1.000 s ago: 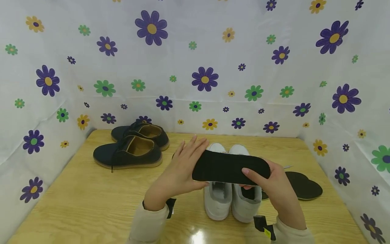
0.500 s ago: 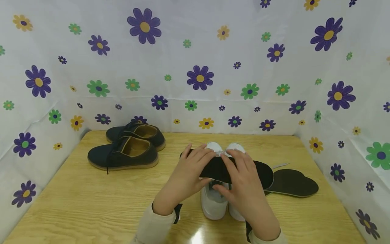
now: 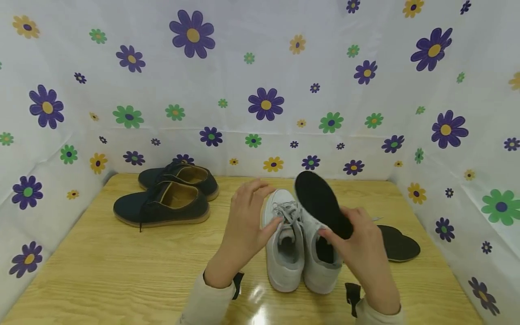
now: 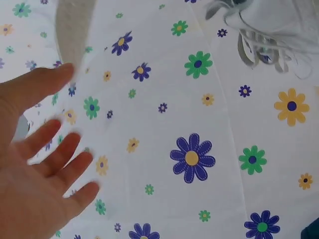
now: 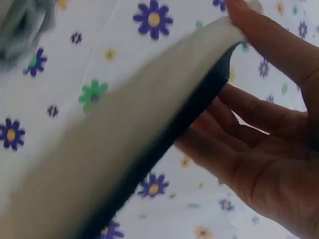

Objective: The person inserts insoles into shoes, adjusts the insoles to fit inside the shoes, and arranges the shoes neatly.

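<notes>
While your right hand [image 3: 363, 241] is pinching the black insole [image 3: 318, 198] by its lower end, right of centre, its long axis is slanting upper-leftward above the right white shoe [image 3: 322, 276]; your left hand [image 3: 243, 223], farther off, is holding nothing, fingers parted.

Soft, fairly even light, with white glare on the near part of the table [image 3: 162, 275]; in the right wrist view, the insole [image 5: 114, 129] and sneaker [image 5: 22, 32] are blurred
</notes>
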`<action>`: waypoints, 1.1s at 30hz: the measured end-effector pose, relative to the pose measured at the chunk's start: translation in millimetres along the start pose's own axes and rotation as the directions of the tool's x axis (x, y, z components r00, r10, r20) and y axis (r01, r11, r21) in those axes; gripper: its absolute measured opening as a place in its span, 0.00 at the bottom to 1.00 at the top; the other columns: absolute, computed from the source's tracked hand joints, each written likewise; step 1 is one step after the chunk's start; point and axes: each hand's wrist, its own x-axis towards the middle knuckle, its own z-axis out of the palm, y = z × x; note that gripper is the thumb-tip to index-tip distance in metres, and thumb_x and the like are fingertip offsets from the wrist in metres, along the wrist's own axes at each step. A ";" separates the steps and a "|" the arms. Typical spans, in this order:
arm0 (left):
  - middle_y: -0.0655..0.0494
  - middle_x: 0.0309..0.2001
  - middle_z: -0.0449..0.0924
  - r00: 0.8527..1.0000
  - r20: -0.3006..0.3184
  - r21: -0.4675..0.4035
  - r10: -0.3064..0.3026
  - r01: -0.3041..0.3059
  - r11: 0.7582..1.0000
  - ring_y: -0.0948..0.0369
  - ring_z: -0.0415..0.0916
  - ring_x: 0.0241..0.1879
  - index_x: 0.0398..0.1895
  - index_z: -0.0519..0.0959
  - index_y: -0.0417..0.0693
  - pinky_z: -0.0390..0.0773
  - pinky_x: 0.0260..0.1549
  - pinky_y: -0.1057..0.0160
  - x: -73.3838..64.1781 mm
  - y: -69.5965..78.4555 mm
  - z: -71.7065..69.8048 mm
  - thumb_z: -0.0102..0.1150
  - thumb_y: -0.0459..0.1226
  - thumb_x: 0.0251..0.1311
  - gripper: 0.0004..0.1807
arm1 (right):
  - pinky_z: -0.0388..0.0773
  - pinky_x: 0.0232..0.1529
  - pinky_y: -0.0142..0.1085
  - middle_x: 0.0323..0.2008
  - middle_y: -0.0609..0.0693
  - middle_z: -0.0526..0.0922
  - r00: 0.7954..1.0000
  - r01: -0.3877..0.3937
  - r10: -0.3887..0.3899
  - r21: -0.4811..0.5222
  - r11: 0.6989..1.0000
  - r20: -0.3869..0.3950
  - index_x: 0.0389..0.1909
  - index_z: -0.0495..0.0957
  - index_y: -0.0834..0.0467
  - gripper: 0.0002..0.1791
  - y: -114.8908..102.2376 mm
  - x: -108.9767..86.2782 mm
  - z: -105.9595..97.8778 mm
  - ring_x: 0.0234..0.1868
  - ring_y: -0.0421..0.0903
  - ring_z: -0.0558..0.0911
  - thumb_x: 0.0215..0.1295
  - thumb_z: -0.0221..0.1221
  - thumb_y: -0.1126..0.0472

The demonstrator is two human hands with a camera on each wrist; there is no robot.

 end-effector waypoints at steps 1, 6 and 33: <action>0.45 0.49 0.72 1.000 0.007 -0.011 -0.013 0.013 1.000 0.47 0.70 0.52 0.47 0.73 0.41 0.69 0.51 0.46 -1.3 -1.9 1.8 0.80 0.33 0.36 0.32 | 0.78 0.36 0.49 0.38 0.58 0.79 0.999 -0.050 0.050 0.012 0.999 -0.002 0.47 0.78 0.68 0.30 4.9 -0.9 -5.2 0.37 0.54 0.81 0.44 0.76 0.60; 0.55 0.37 0.69 0.942 0.329 0.056 -0.065 0.049 0.997 0.55 0.69 0.40 0.33 0.75 0.49 0.68 0.40 0.56 -16.1 -11.7 29.4 0.77 0.37 0.43 0.18 | 0.81 0.37 0.38 0.36 0.51 0.82 0.966 -0.231 0.210 0.144 0.962 0.148 0.47 0.78 0.60 0.26 16.4 -6.4 -15.1 0.37 0.45 0.82 0.50 0.72 0.51; 0.62 0.22 0.67 0.830 0.558 -0.112 0.002 0.073 0.991 0.65 0.64 0.22 0.25 0.71 0.49 0.65 0.23 0.67 6.2 -44.3 67.8 0.60 0.30 0.56 0.09 | 0.58 0.21 0.29 0.11 0.39 0.60 0.687 -0.184 -0.144 0.363 0.913 0.712 0.15 0.68 0.59 0.17 15.0 17.0 15.0 0.14 0.34 0.56 0.58 0.62 0.61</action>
